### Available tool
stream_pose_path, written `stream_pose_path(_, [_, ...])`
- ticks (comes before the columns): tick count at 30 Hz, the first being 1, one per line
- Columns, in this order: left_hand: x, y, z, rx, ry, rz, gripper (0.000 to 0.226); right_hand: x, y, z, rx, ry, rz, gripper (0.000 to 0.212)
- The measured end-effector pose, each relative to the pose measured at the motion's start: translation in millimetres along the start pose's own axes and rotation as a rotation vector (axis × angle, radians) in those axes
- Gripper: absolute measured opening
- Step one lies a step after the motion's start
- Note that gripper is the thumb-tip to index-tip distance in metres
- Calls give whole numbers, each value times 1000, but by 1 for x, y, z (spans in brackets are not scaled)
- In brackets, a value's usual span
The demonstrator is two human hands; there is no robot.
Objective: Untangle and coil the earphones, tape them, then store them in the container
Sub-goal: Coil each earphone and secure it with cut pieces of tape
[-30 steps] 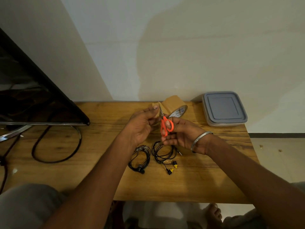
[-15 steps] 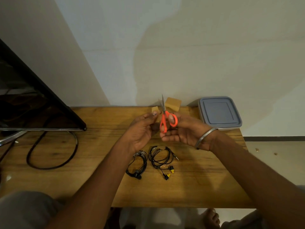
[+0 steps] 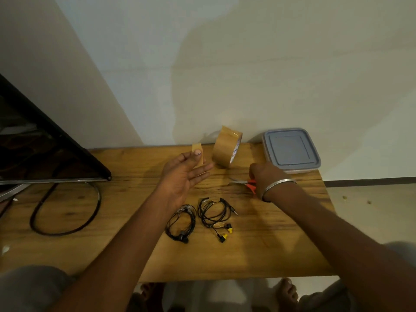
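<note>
Nearest you, two coiled sets are lying side by side on the table (image 3: 247, 255), just apart: the black earphones (image 3: 180, 224) on the left and the yellow-tipped earphones (image 3: 213, 213) on the right. Both are looking light and limp, so a coil is likely to spring open if you are lifting it by one strand. You are better off pinching across the whole bundle, keeping off the buds and the plug.

Just beyond them your left hand (image 3: 184, 174) is hovering palm up, fingers lying straight, with a short tape strip (image 3: 197, 152) clinging at the thumb tip. It is flimsy and sticky, and liable to fold onto itself.

To the right, your right hand (image 3: 262, 176) is covering the handles of the scissors (image 3: 242, 182) on the wood; I cannot tell whether it is gripping them.

Farther back the tape roll (image 3: 226, 147) is standing on edge, and the container (image 3: 291, 152) is sitting at the far right corner, lid on.
</note>
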State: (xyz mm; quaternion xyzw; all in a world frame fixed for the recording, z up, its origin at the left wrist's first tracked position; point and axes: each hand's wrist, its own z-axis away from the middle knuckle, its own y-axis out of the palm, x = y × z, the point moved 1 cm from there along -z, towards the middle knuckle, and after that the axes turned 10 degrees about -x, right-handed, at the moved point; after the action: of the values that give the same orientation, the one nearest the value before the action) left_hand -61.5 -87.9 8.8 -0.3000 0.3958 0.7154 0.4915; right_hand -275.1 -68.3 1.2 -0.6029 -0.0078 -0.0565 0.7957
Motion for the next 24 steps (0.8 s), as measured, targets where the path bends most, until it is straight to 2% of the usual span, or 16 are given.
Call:
stream_pose_path(5, [-16,-33,30,31,49,-133,14,6,-1,5,-81,-26,120,31])
stream_pose_path(11, [-9,-54,50,-16,89,-278,13,18,-5,10,-122,-44,230,26])
stream_pose_path(13, [-4,-52,50,6,122,-365,13,20,-13,12,-194,-53,216,23])
stream_pose_path(14, [-2,-51,48,24,130,-405,13,21,-18,14,-244,-79,140,21])
stream_pose_path(16, [1,-48,44,64,137,-474,12,31,-25,19,-256,-177,-255,21])
stream_pose_path(18, [5,-44,41,105,141,-543,10,49,-27,27,-101,-219,-755,27])
stream_pose_path(19, [8,-42,39,122,141,-575,9,56,-24,30,-18,-204,-918,30])
stream_pose_path(21, [11,-39,37,155,141,-615,7,63,-12,33,49,-176,-1097,29])
stream_pose_path(24, [10,-39,35,193,150,-641,7,62,-1,30,33,-145,-1166,14])
